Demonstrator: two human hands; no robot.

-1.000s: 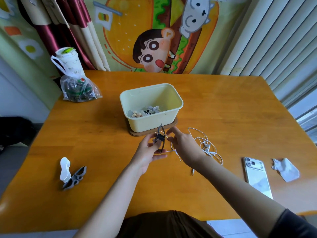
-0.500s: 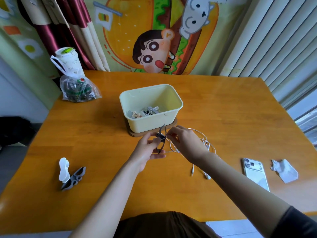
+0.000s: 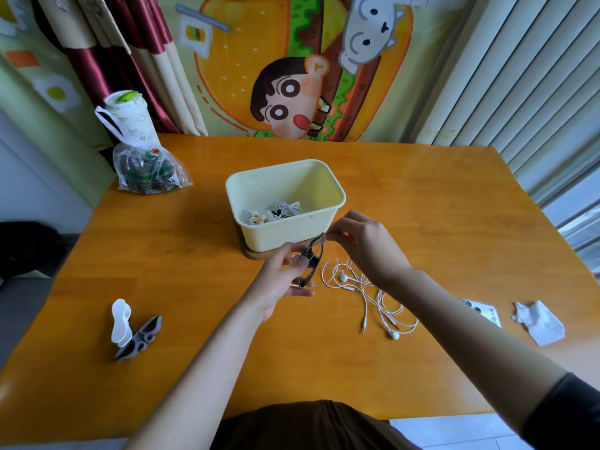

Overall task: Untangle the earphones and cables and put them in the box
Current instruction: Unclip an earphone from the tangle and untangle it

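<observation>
The left hand (image 3: 279, 282) is gripping a dark grey winder (image 3: 312, 260), fingers and thumb curled round its lower part, and holding it above the table (image 3: 194, 254) just in front of the near right corner of the box (image 3: 285, 233). The right hand (image 3: 367, 246) is pinching the cord of the white earphones (image 3: 343, 278) between thumb and fingertips at the top end of the winder. The cord seems to be passing through the winder's notch there, though the view is too small to be sure.

The rest of the earphones are lying loose on the table under the right wrist, looping toward the near edge, with the jack and one earbud at the near end of the tangle.

The cream box is standing at the middle of the table on a wooden base (image 3: 256, 254). It is holding several wound bundles (image 3: 281, 211) against its near wall.

Near the left edge, toward the near corner, a white winder (image 3: 120, 318) and a grey winder (image 3: 140, 338) are lying side by side and touching. At the far left corner a clear plastic bag (image 3: 146, 172) is sitting beside a lidded cup (image 3: 127, 113). Toward the right edge a phone (image 3: 484, 315) is lying face down, partly hidden behind the right forearm, with a crumpled tissue (image 3: 537, 323) just beside it.
</observation>
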